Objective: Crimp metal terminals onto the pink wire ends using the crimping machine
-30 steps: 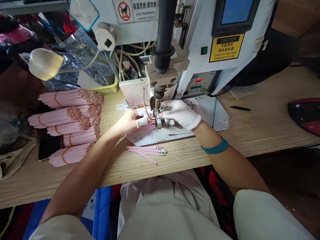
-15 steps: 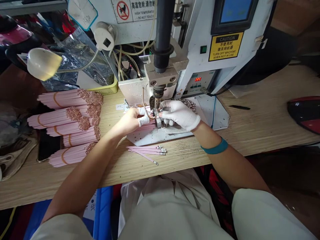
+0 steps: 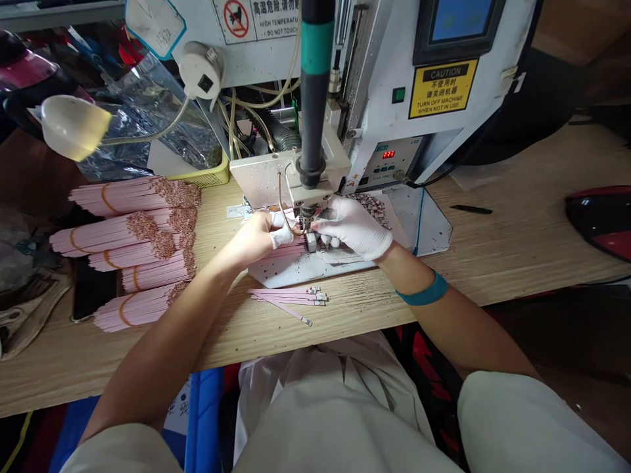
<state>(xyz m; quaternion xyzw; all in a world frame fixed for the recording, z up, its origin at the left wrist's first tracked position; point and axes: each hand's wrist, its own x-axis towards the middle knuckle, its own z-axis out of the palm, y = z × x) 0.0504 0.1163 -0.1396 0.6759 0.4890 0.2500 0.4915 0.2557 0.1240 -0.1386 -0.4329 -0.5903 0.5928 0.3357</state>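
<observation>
**Left hand point(image 3: 255, 241) and right hand point(image 3: 357, 228) in close, and the machine head point(image 3: 309, 192) is down!**

Right at the fingertips: left thumb and forefinger, tips capped in white, are drawn nearly together beside the tool; whether they have a strip between them, I can't tell. Opposite, the white-gloved right hand curls in, thumb and forefinger close, the rest folded underneath; its catch is hidden too.

The pink strips point(image 3: 290, 250) lie below the left fingers on the white base plate point(image 3: 276, 271), just beside the small metal block point(image 3: 311, 242). Thin, flat stuff: featherlight and bendy, I'd judge, perhaps a touch slick, with the joint at the end the fragile spot. Pinch the flat pink part just behind the end, clear of that tip; the warning sign point(image 3: 259, 20) says high temperature!

Further out, loose strips with metal ends point(image 3: 288, 297) lie on the table point(image 3: 365, 302), banded bundles point(image 3: 106, 234) off to the left.

And the change from half a second ago? The head has dropped, bringing a teal band point(image 3: 317, 47) into view on its black tube point(image 3: 313, 112). The hands have barely budged!
</observation>
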